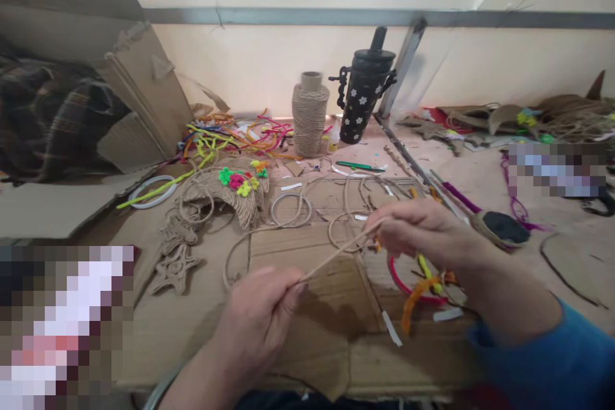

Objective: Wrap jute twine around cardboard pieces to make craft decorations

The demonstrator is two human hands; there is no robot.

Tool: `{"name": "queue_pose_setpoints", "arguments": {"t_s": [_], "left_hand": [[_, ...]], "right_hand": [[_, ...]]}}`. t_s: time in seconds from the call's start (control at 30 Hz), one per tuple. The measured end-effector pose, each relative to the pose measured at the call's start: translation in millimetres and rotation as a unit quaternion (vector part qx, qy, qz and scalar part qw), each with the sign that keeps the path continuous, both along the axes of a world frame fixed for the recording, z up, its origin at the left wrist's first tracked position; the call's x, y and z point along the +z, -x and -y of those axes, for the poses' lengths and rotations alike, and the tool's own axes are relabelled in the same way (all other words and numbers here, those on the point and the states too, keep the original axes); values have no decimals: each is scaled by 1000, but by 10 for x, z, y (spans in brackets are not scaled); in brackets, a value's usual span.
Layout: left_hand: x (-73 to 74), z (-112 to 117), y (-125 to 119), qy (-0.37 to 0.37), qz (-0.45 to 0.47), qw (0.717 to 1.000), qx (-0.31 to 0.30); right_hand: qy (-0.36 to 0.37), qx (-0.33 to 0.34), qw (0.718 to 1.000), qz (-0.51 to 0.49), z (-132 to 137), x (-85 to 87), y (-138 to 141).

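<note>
My left hand (262, 323) pinches one end of a thin jute cord (336, 253) low in the middle of the view. My right hand (423, 230) is closed on the other end, higher and to the right, so the cord runs taut between them. Both hands hover over flattened cardboard (331, 307). Loose loops of the same cord (288, 208) lie on the cardboard behind. A crescent shape wrapped in jute with bright pipe-cleaner flowers (237, 186) rests to the left.
A spool of jute twine (310, 114) and a black flowered tumbler (364, 93) stand near the back wall. Coloured pipe cleaners (230, 138) are heaped behind the crescent. Jute stars (175, 269), a white ring (152, 192), a green pen (360, 166) and cardboard sheets (144, 90) surround the work.
</note>
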State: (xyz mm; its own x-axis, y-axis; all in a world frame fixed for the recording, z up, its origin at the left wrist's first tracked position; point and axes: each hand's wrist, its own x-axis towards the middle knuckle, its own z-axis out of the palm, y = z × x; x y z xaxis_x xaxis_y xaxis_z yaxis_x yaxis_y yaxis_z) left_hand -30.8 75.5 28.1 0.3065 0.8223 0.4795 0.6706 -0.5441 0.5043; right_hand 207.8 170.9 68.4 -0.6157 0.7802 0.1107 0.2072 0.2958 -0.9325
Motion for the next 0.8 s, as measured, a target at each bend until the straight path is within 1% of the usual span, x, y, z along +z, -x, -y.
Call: {"name": "queue_pose_setpoints", "arguments": {"t_s": [0.03, 0.07, 0.13, 0.2, 0.27, 0.3, 0.4, 0.47, 0.5, 0.53, 0.57, 0.6, 0.63, 0.67, 0.7, 0.73, 0.77, 0.8], "left_hand": [[1, -3, -2, -3, 5, 1000, 2], [3, -8, -4, -6, 10, 1000, 3], [7, -18, -7, -6, 15, 1000, 5], [10, -25, -8, 2, 12, 1000, 11], [9, -27, -9, 10, 5, 1000, 16], [7, -26, -10, 11, 0, 1000, 17], [-6, -26, -18, 8, -5, 1000, 18], [-13, -31, -23, 18, -2, 1000, 20], [-14, -35, -24, 24, 0, 999, 22], [-13, -39, -25, 32, 0, 999, 24], [-12, -42, -24, 34, 1, 999, 25], [-9, -44, -23, 36, 4, 999, 25], [-5, -45, -22, 36, 8, 999, 23], [-2, -45, -21, 34, 12, 999, 21], [2, -44, -20, 33, 15, 999, 19], [5, -42, -19, 33, 15, 999, 17], [8, -40, -18, 33, 10, 999, 16], [10, -38, -18, 34, 4, 999, 16]], "right_hand": [[16, -46, 998, -41, -61, 3, -62], [15, -102, 992, -79, -122, 1, -111], [-21, -221, 965, -139, -248, -20, -181], [-61, -305, 936, -167, -374, -57, -235], [-84, -349, 917, -176, -483, -107, -282], [-88, -357, 914, -172, -526, -134, -303], [-86, -357, 923, -116, -587, -214, -337], [-103, -349, 931, -34, -572, -253, -329], [-132, -346, 929, 23, -550, -268, -311], [-177, -340, 920, 85, -518, -282, -282], [-234, -325, 905, 143, -477, -298, -241], [-294, -296, 889, 190, -428, -319, -186], [-345, -246, 878, 221, -373, -347, -119], [-381, -176, 876, 238, -314, -381, -43], [-401, -93, 875, 253, -252, -422, 36], [-408, -14, 873, 268, -192, -466, 115], [-407, 48, 866, 287, -136, -512, 185], [-404, 88, 857, 308, -89, -555, 242]]}}
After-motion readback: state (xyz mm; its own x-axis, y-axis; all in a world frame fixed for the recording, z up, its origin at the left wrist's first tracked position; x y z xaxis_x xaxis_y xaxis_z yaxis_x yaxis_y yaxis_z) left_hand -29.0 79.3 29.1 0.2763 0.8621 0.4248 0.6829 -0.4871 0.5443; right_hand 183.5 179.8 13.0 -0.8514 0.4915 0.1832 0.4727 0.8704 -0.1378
